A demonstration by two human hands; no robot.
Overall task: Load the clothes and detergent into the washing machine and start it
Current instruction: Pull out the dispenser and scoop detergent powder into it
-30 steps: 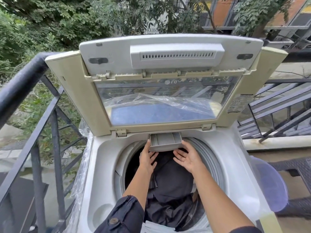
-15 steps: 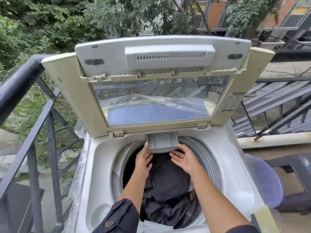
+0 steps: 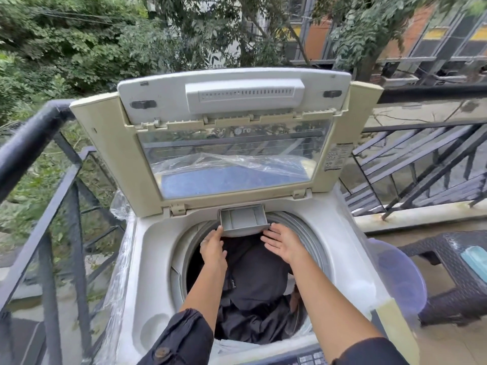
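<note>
A white top-loading washing machine (image 3: 147, 272) stands with its lid (image 3: 110, 154) raised upright. Dark clothes (image 3: 258, 285) fill the drum. A grey detergent drawer (image 3: 243, 218) sticks out from the back rim over the drum, and its compartments look empty. My left hand (image 3: 212, 246) touches the drawer's lower left corner with fingers curled up to it. My right hand (image 3: 280, 242) is flat and open, fingertips at the drawer's lower right corner. No detergent container is in view.
A black metal railing (image 3: 39, 159) runs close along the left. A purple plastic tub (image 3: 398, 275) and a dark wicker stool (image 3: 458, 272) sit to the right. The control panel (image 3: 311, 358) is at the near edge. Clear plastic wrap hangs over the machine's sides.
The drawer sits a little further in toward the back rim. Both hands have followed it forward, staying at its front corners.
</note>
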